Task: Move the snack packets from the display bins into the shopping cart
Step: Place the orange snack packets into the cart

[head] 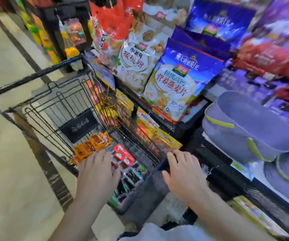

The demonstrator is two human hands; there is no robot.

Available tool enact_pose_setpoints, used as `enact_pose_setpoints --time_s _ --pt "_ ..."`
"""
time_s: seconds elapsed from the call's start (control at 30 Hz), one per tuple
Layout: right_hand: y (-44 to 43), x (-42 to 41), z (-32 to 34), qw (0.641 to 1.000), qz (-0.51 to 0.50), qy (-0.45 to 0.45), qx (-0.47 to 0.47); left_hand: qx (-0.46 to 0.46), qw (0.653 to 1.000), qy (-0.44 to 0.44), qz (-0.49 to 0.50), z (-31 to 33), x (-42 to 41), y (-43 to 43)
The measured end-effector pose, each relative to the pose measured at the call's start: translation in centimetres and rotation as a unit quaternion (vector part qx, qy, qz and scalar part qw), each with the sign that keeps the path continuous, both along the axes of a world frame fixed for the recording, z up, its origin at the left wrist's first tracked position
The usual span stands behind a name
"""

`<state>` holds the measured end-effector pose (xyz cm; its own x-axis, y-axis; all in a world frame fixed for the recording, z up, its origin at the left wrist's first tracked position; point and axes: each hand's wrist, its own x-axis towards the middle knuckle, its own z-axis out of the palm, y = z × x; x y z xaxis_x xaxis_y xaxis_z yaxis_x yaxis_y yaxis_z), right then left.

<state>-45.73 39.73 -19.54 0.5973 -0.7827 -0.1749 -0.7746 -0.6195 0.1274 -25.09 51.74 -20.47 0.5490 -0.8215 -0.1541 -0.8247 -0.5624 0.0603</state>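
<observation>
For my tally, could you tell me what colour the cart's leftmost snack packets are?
Orange; the snack packets show best in the head view.

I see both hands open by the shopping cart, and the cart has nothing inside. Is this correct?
Not quite. The head view shows the shopping cart holds orange packets, red packets and dark packets. The left hand and right hand are open by it.

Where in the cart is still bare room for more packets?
Bare wire floor shows far right in the cart, between the red packets, the orange packets and the right wall. The left side and near end, under the left hand, are crowded.
</observation>
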Motion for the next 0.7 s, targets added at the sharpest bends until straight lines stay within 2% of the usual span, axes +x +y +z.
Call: enact_pose_setpoints --time_s 0.17,0.33,0.7 --pt "-0.4 -7.1 1.8 0.994 -0.103 -0.025 0.017 -0.024 0.994 -0.024 -0.107 1.9 -4.9 -4.7" --pt "-1.1 -17.1 2.7 0.976 -0.204 -0.07 -0.027 -0.039 0.977 -0.021 -0.206 3.5 -13.2 -9.6" --pt "1.1 -42.8 4.9 0.925 -0.359 -0.096 -0.074 -0.056 0.927 -0.013 -0.371 5.1 -39.4 -15.2"
